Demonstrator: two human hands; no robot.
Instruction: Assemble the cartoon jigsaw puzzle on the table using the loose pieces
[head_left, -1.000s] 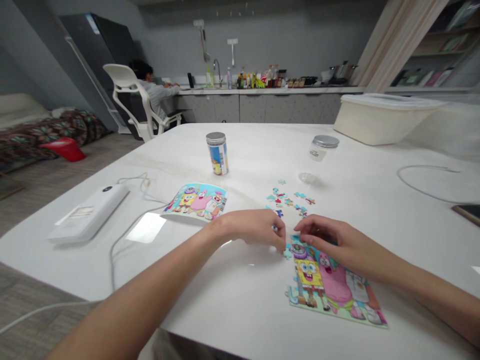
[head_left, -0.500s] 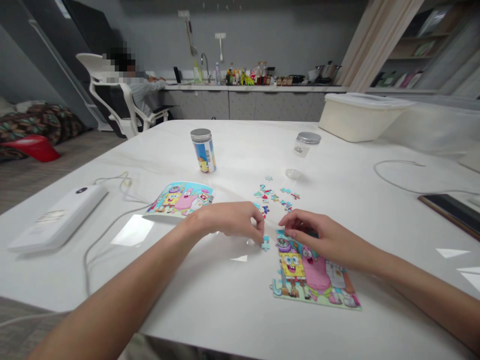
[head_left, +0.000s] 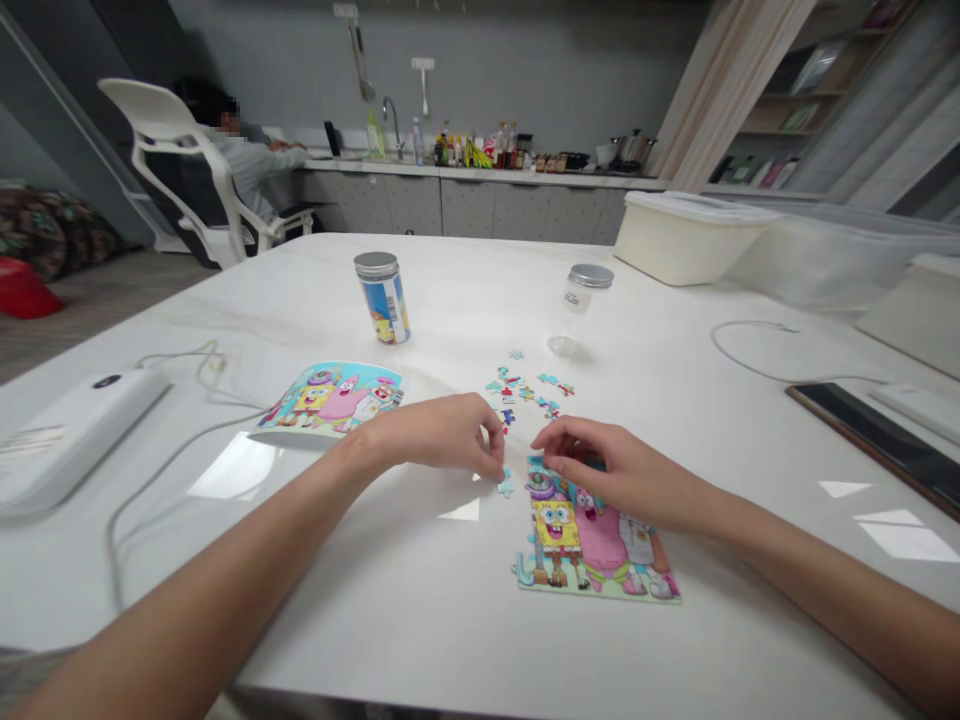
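Note:
A partly joined jigsaw puzzle (head_left: 592, 550) with cartoon figures lies flat near the front of the table. My right hand (head_left: 611, 465) rests over its upper edge, fingers loosely curved and thumb apart from the forefinger, with nothing in them; it covers the puzzle's upper right. To the puzzle's left, my left hand (head_left: 454, 435) pinches a small light-blue puzzle piece (head_left: 505, 486) at the table surface. Beyond both hands lie several loose puzzle pieces (head_left: 528, 393) in a scattered group. A curved picture sheet (head_left: 341, 400) showing the same figures lies behind my left forearm.
A labelled jar (head_left: 383, 300) and a clear jar (head_left: 581, 310), both silver-lidded, stand farther back. A white power bank (head_left: 75, 430) with cables is at left. On the right are a dark phone (head_left: 870, 440) and plastic bins (head_left: 686, 240). A person (head_left: 255, 170) sits beyond the table.
The view has turned slightly to the right, so everything appears farther left. My hands keep nearly the same places beside the puzzle and the light-blue piece.

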